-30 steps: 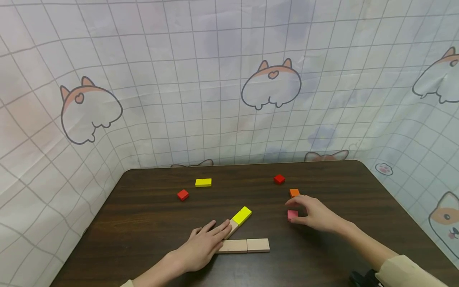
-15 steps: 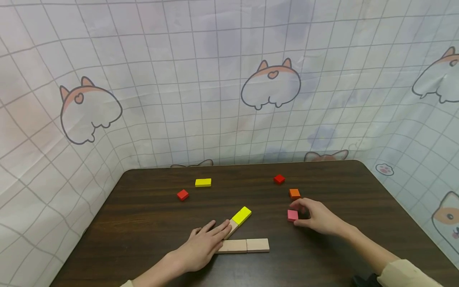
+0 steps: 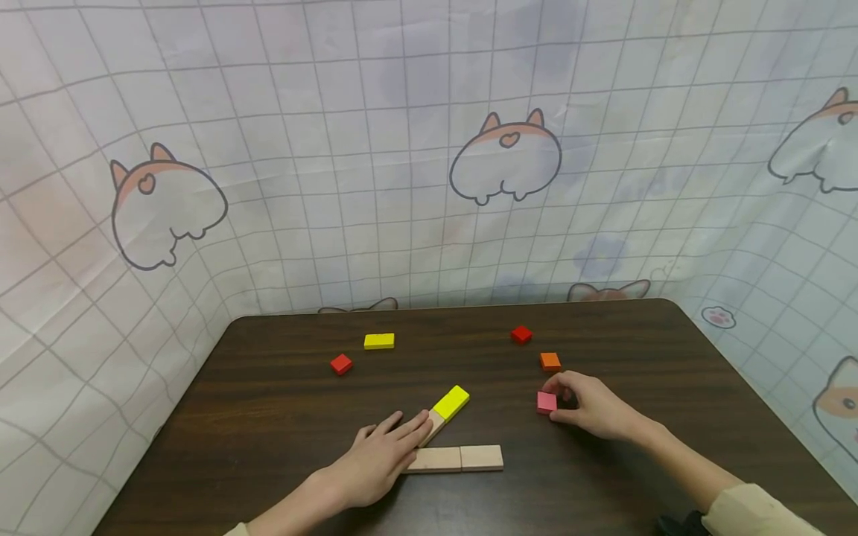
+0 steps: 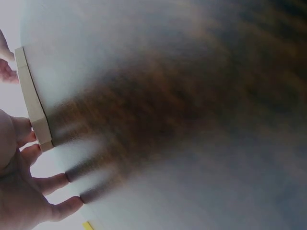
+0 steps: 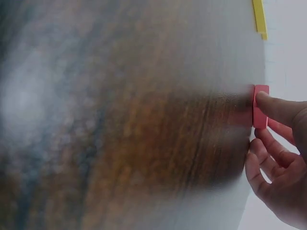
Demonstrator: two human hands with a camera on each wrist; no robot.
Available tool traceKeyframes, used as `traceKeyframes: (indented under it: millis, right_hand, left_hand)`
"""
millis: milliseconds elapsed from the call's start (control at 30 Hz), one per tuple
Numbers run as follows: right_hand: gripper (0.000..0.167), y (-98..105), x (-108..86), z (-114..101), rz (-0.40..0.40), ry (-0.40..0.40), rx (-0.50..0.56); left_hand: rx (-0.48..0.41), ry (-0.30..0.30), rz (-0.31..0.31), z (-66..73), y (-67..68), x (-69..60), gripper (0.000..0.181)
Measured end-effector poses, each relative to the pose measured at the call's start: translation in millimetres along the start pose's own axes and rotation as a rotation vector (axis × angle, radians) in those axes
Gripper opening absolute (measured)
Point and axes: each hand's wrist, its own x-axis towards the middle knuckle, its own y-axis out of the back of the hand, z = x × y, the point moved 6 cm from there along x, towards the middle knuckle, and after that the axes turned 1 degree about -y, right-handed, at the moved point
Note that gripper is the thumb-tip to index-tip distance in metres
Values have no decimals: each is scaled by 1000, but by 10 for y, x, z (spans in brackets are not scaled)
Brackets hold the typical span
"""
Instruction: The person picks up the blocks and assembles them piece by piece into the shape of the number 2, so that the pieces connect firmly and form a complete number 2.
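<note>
My left hand (image 3: 375, 461) lies with extended fingers over the left ends of some plain wooden blocks (image 3: 481, 458), hiding where they meet. Two of these form a row along the table; another plain block (image 3: 433, 427) slants away from under the fingertips, with a bright yellow block (image 3: 451, 403) end to end with it. Over to the right, my right hand (image 3: 596, 406) holds a pink block (image 3: 546, 403) between thumb and fingers, down at the tabletop. In the right wrist view the thumb overlaps the near face of the pink block (image 5: 260, 117).
An orange block (image 3: 550, 362) lies just beyond the right hand, with a red block (image 3: 521, 335) behind it. Far left are another red block (image 3: 341, 364) and a yellow block (image 3: 379, 341). The dark table (image 3: 268, 417) ends at a patterned cloth (image 3: 375, 246). A black object (image 3: 680, 525) sits near the right sleeve.
The right hand's fingers have drawn back from near the orange block and closed in around the pink block, which stays in about the same place. The left hand has not moved.
</note>
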Motion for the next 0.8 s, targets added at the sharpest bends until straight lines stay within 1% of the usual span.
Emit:
traceKeyframes:
  millis: [267,467,700,800]
  right_hand:
    - [29,-11,16,-3,5,12,-3]
    - [29,11,32,-47,13,35,9]
    - [28,29,51,-62,14,22,0]
    - [29,29,66,-77,15,33,0]
  left_hand:
    - [7,1,3,-6,-5,-4,53]
    - [6,4,5,-4,-12,-5,54]
    - [11,8,2,-7,-14,-9,54]
    - [15,3,7,-7,-10,-8,54]
